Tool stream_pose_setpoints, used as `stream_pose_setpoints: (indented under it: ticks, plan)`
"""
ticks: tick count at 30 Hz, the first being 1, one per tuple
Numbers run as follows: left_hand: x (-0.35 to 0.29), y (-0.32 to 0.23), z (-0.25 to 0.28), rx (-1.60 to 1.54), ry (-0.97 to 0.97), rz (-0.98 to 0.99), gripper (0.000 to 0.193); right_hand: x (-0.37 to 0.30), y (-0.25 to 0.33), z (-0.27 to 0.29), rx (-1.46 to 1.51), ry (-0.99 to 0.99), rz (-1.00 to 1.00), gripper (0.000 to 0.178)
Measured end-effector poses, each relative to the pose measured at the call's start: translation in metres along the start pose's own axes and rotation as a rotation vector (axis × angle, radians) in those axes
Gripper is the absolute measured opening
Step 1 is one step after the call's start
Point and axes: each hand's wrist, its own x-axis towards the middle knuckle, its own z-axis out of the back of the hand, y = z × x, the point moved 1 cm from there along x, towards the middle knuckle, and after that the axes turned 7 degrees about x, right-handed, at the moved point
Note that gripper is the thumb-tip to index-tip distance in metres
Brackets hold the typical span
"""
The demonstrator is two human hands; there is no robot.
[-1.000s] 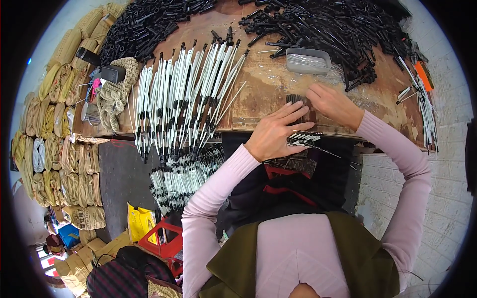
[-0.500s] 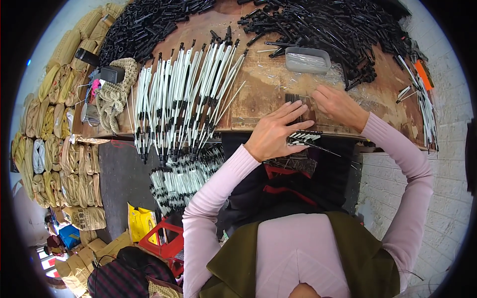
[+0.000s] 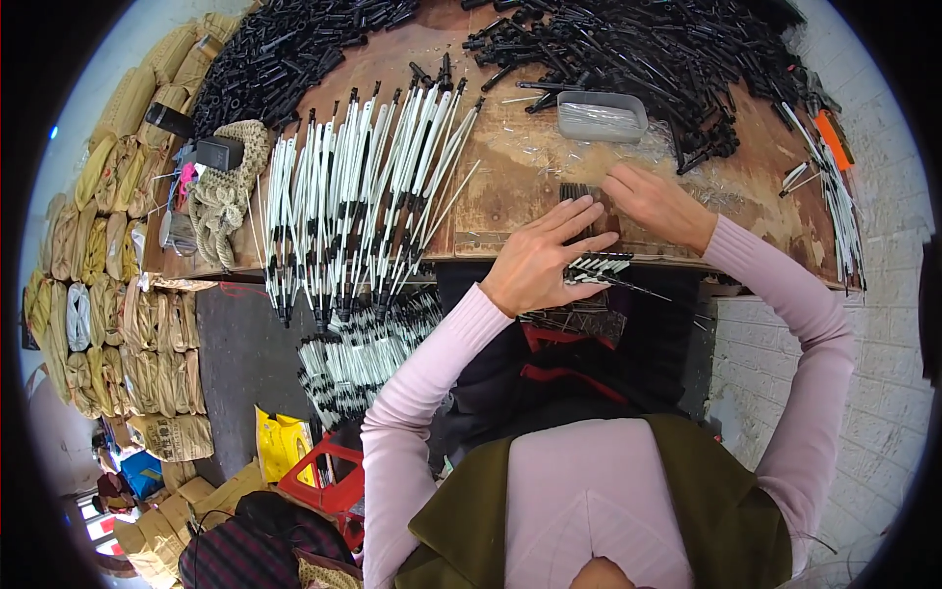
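Observation:
My left hand [image 3: 542, 253] lies flat with its fingers stretched out across a row of thin black-and-white rods [image 3: 597, 265] at the near table edge. The dark ends of the row [image 3: 579, 191] stick out beyond its fingertips. Beside those ends is my right hand [image 3: 653, 204], its fingers bent and pinched together. Whatever they hold is too small or hidden to make out. Just beyond it stands a clear plastic box [image 3: 601, 135] with thin pale pins inside. More such pins are scattered over the wooden table [image 3: 510, 187].
Heaps of black plastic parts [image 3: 628, 59] cover the far table. White rods with black ends [image 3: 363, 196] lie fanned out at left, near a knotted rope [image 3: 228, 187]. Bundles of white rods [image 3: 363, 363] sit below the edge. A red plastic stool [image 3: 329, 476] stands lower left.
My right hand has shifted slightly left, closer to the dark ends of the row. My left hand stays on the rods. The whole view has moved a little.

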Motion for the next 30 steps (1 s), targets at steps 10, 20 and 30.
stream_pose_setpoints:
  ticks: [10,20,30]
  plan:
    - [0.001,0.001,0.007,0.016,-0.004,-0.005,0.058,-0.012,0.037,0.057,0.410,-0.023,-0.116,0.067]
    - [-0.006,0.003,-0.011,-0.290,-0.023,0.114,0.067,-0.014,0.109,-0.025,0.731,-0.548,-0.380,0.045]
    - [-0.043,-0.068,-0.013,-0.949,0.358,0.313,0.041,-0.036,0.167,0.014,1.093,-0.504,-0.341,0.028]
